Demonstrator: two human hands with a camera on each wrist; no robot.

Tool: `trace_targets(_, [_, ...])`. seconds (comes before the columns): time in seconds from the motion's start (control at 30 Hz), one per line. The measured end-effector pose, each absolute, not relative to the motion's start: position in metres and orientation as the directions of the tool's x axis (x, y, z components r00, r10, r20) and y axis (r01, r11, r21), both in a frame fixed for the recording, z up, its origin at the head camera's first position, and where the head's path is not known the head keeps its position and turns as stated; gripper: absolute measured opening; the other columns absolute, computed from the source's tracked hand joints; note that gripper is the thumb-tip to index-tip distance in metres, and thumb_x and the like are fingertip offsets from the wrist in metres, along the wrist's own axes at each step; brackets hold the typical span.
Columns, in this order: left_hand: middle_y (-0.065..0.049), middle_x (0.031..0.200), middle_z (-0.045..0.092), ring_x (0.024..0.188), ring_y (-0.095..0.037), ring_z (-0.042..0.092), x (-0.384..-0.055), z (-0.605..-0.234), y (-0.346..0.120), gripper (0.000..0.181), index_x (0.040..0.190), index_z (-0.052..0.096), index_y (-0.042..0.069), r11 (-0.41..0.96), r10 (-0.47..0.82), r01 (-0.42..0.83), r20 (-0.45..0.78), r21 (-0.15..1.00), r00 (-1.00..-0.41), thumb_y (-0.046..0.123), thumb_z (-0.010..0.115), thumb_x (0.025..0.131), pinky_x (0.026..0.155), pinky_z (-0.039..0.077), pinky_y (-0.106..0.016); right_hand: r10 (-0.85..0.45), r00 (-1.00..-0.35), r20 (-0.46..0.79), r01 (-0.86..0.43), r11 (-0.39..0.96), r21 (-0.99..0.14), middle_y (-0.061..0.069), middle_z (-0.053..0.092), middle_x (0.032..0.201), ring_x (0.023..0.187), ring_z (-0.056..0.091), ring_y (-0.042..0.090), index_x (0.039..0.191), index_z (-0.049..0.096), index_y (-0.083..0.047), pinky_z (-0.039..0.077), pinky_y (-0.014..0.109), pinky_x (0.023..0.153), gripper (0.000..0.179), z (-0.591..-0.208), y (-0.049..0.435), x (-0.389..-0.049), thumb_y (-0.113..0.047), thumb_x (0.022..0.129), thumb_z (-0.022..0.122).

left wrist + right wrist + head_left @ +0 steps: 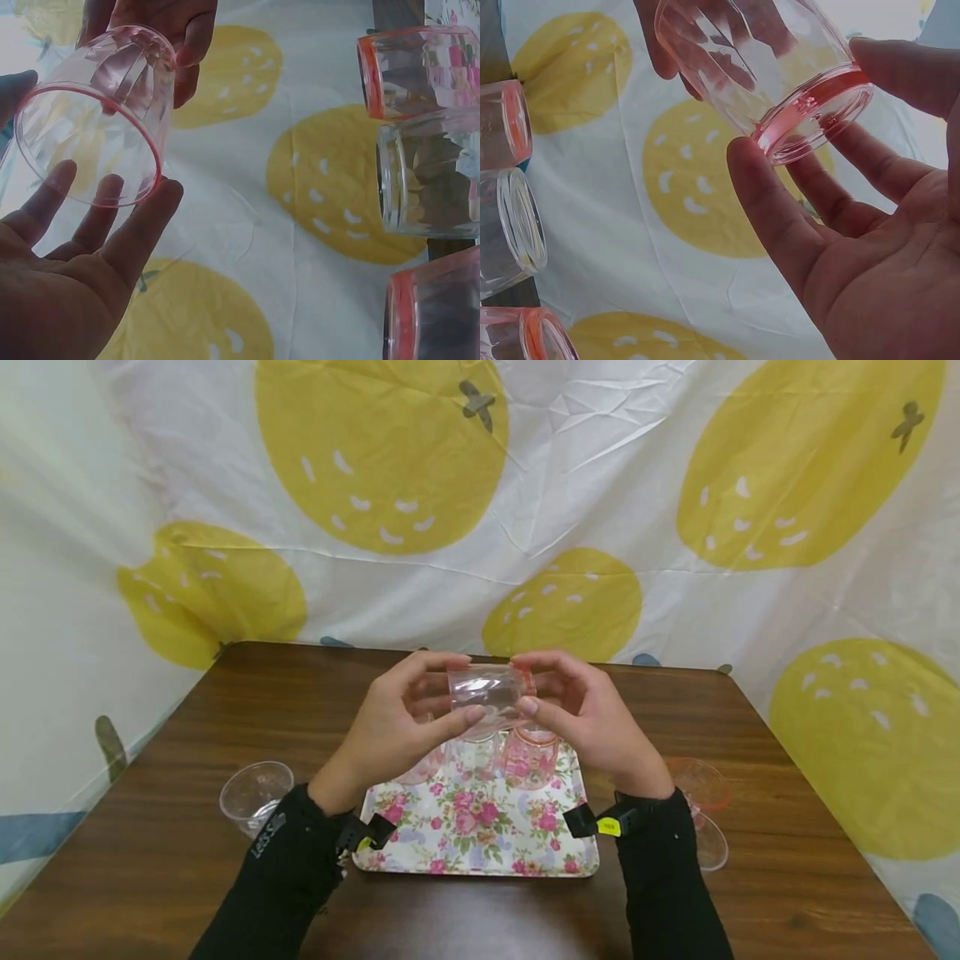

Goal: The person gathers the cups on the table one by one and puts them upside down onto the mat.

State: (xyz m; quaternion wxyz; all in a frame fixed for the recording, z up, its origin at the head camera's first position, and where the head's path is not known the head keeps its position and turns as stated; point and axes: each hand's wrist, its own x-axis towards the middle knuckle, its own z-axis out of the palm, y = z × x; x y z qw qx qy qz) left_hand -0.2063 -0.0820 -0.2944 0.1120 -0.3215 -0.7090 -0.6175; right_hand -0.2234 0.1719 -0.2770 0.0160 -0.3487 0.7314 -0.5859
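A clear pink-tinted drinking glass (486,693) lies sideways in the air between both hands, above the tray. My left hand (401,718) holds its open mouth end, thumb and fingertips at the pink rim in the left wrist view. At the other end my right hand (592,714) pinches the thick pink base between thumb and fingers, which the right wrist view shows closely. Below, on a flowered tray (472,852), stand a pink glass (531,764), a clear glass (427,176) and another pink glass (422,768), bases up and partly hidden by the hands.
A clear glass bowl or cup (257,793) stands left of the tray on the brown wooden table (795,860). Right of the tray, partly behind the right sleeve, are a pink-rimmed vessel (701,781) and a clear one (711,843). A lemon-print cloth (420,593) hangs behind.
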Motion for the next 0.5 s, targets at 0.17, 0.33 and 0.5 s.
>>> trace_targets(0.17, [-0.011, 0.136, 0.056, 0.124, -0.029, 0.062, -0.204, -0.289, -0.089, 0.048, 0.139, 0.056, 0.006, 0.083, 0.281, 0.601, 0.56, 0.795, -0.78, 0.006, 0.071, 0.093, 0.1, 0.055, -0.036, -0.512, -0.756, 0.407, -0.514, 0.081, -0.854, 0.021, 0.058, 0.13, 0.109, 0.068, 0.022, 0.14, 0.053, -0.001, 0.062, 0.035, 0.083, 0.045, -0.277, 0.171, -0.221, -0.005, 0.097, 0.066])
trace_targets(0.33, [-0.01, 0.139, 0.055, 0.127, -0.027, 0.06, -0.202, -0.281, -0.096, 0.044, 0.14, 0.054, 0.006, 0.12, 0.217, 0.602, 0.571, 0.79, -0.792, 0.01, 0.066, 0.097, 0.098, 0.056, -0.031, -0.503, -0.745, 0.438, -0.574, 0.149, -0.805, 0.016, 0.057, 0.132, 0.115, 0.064, 0.024, 0.138, 0.055, -0.002, 0.06, 0.03, 0.088, 0.045, -0.278, 0.164, -0.221, -0.001, 0.095, 0.068])
trace_targets(0.5, [-0.007, 0.14, 0.054, 0.127, -0.024, 0.06, -0.2, -0.275, -0.1, 0.041, 0.139, 0.055, 0.008, 0.141, 0.172, 0.608, 0.585, 0.782, -0.793, 0.012, 0.063, 0.099, 0.094, 0.057, -0.028, -0.536, -0.71, 0.457, -0.664, 0.292, -0.689, 0.005, 0.06, 0.128, 0.11, 0.062, 0.018, 0.137, 0.06, -0.011, 0.058, 0.035, 0.089, 0.044, -0.285, 0.146, -0.22, -0.01, 0.094, 0.072])
